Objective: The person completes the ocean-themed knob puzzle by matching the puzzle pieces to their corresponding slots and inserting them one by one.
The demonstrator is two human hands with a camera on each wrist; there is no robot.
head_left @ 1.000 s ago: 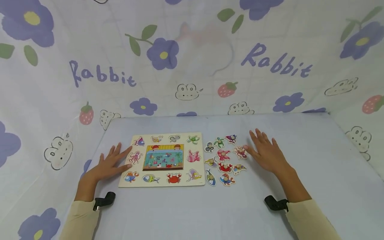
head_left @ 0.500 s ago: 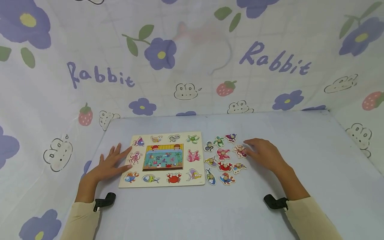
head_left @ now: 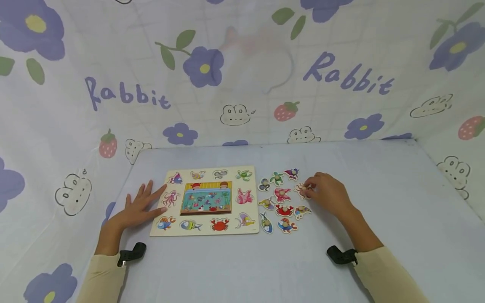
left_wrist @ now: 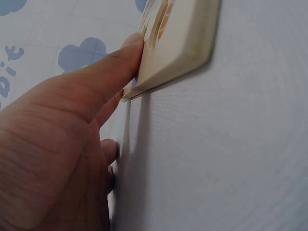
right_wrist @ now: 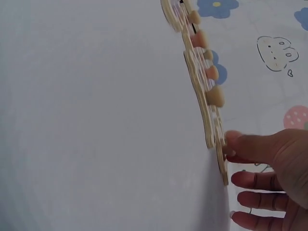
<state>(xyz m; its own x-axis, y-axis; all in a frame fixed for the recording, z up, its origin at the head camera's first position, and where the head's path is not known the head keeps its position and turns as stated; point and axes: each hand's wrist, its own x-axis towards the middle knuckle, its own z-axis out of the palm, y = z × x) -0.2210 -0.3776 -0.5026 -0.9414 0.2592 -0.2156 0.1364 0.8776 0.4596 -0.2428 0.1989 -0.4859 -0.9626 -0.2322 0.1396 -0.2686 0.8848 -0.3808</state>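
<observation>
In the head view, my left hand (head_left: 134,210) lies with fingers spread at the left edge of a wooden sea-animal puzzle board (head_left: 206,231). Its thumb and index finger touch the board; the left wrist view shows the thumb on the rim. My right hand (head_left: 332,194) pinches the knob of the octopus puzzle piece (head_left: 299,189), at the right side of a group of loose pieces. Thumb and index finger meet at that piece (right_wrist: 222,168) in the right wrist view, the other fingers hanging beside it. Part of the octopus is hidden behind the fingertips.
Several knobbed pieces lie between board and right hand, including a red crab (head_left: 284,211), a pink fish (head_left: 282,195), a green turtle (head_left: 276,179) and a hermit crab (head_left: 286,226). A patterned curtain (head_left: 242,84) hangs behind the pale table (head_left: 235,269).
My right hand has gone from spread fingers beside the pieces to pinching the octopus piece, moving slightly left. The left hand has stayed on the board's edge.
</observation>
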